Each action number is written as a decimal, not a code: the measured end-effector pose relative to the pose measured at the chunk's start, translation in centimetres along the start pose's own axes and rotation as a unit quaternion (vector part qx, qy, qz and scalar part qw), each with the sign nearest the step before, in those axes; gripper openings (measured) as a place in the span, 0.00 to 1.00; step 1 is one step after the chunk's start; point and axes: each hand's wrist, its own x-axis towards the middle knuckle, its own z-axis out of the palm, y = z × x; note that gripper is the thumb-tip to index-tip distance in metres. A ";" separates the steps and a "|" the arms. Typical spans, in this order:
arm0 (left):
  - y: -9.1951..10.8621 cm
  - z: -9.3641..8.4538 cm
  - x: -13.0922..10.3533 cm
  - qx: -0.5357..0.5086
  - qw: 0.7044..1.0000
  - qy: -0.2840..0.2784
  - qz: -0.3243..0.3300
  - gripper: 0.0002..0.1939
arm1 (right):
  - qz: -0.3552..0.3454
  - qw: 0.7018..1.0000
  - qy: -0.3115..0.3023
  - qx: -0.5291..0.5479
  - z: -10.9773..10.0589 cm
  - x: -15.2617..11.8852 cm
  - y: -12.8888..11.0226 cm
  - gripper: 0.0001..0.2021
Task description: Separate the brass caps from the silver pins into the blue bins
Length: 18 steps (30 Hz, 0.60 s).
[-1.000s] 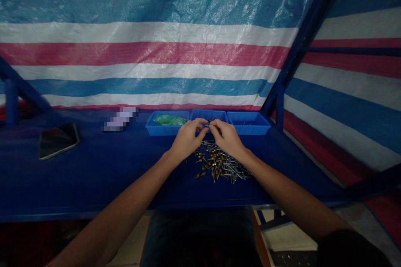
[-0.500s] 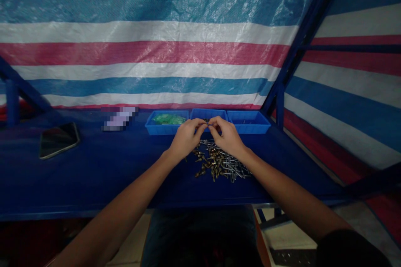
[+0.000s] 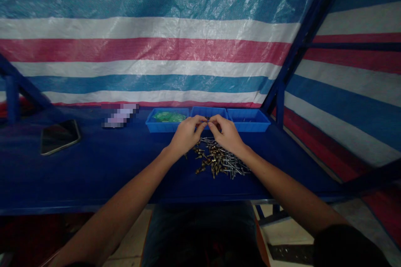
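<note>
My left hand (image 3: 188, 132) and my right hand (image 3: 226, 132) meet in front of the middle blue bin (image 3: 209, 111). Thumb and fingers of each are pinched together, tip to tip, around something too small to make out. Below them on the table lies a heap of metal parts: brass-coloured fittings (image 3: 214, 159) on the left and thin silver pins (image 3: 235, 164) on the right. My right wrist and forearm cover part of the heap's right side. The hands hide the front of the middle bin.
Another blue bin (image 3: 151, 126), at the left, holds a green plastic bag (image 3: 169, 117). A third blue bin (image 3: 250, 127) stands at the right with a few small bits inside. A phone (image 3: 60, 137) lies on the blue table (image 3: 103, 167). Striped sheeting (image 3: 150, 50) hangs behind.
The view has tilted down very slightly. Both hands stay pinched together at the same spot, with only a small shift of the fingers; the heap looks the same.
</note>
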 end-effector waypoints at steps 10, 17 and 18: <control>0.4 -0.3 0.1 -0.001 0.999 -0.033 -0.011 0.11 | -0.030 0.999 0.009 -0.007 -0.3 0.2 0.1 0.06; 0.1 -0.3 0.3 0.002 1.000 -0.022 -0.021 0.10 | -0.016 0.998 0.058 -0.009 -0.9 0.5 0.1 0.09; -0.1 -0.3 0.3 0.008 0.999 -0.033 -0.026 0.10 | -0.007 0.997 0.075 -0.010 -1.0 0.5 0.2 0.09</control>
